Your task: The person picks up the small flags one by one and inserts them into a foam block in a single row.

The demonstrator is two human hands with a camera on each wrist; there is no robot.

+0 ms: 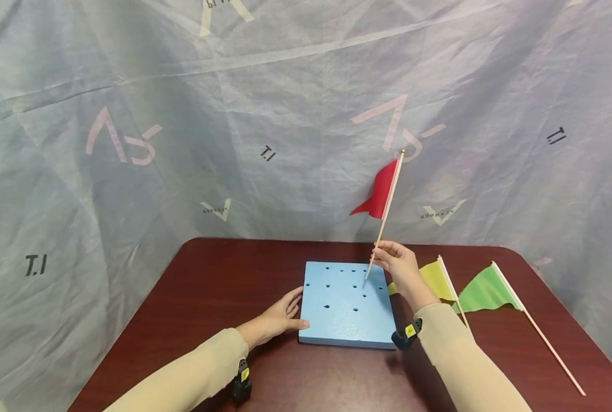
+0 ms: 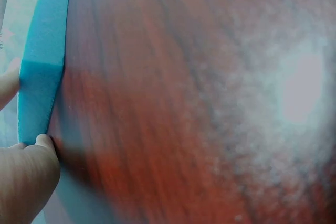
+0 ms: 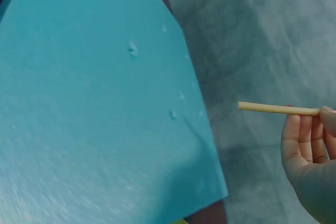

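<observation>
In the head view my right hand pinches the thin wooden stick of a red flag between thumb and fingers. The stick leans a little to the right, its lower end over the back right part of a light blue board with several holes. A bare stick end points away from the fingers in the right wrist view, apart from the board there. My left hand grips the board's left edge near the front corner, thumb on it. The left wrist view shows that blue edge between the digits.
To the right, a yellow flag lies on the dark red table, partly behind the right forearm. Beside it a green flag lies with its stick towards the front right. Grey printed cloth hangs behind and around the table.
</observation>
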